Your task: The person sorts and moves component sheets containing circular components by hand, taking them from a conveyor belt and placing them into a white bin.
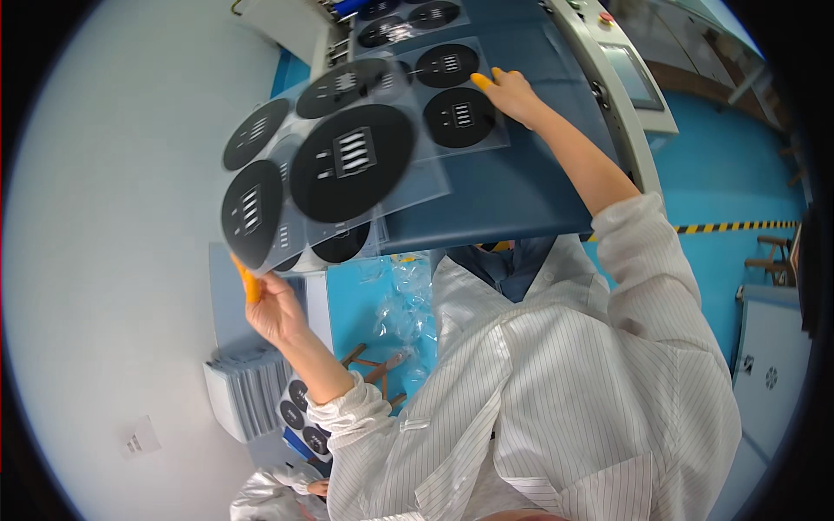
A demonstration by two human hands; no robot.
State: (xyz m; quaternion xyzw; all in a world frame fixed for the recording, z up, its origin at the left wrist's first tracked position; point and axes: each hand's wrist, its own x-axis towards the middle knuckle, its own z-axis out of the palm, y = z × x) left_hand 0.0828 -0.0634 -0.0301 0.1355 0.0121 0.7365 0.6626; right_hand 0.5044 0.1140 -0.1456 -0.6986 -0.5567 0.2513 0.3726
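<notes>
My left hand (276,311), yellow covers on its fingertips, pinches the near left corner of a clear plastic sheet (415,196). Large black discs (352,163) with pale slotted marks are on this sheet, which is raised and tilted at the left end of a dark blue belt (521,187). Beyond it, another clear sheet with black discs (460,116) lies on the belt. My right hand (514,95), also with yellow fingertip covers, is at that sheet's right edge, fingers apart. The overlapping sheets partly hide one another.
More disc sheets (433,15) lie farther up the belt. A machine frame with a screen (632,76) and a red button (605,17) runs along the right. At lower left are a stack of grey sheets (252,399), a wooden stool (375,369) and another person's sleeve (271,495).
</notes>
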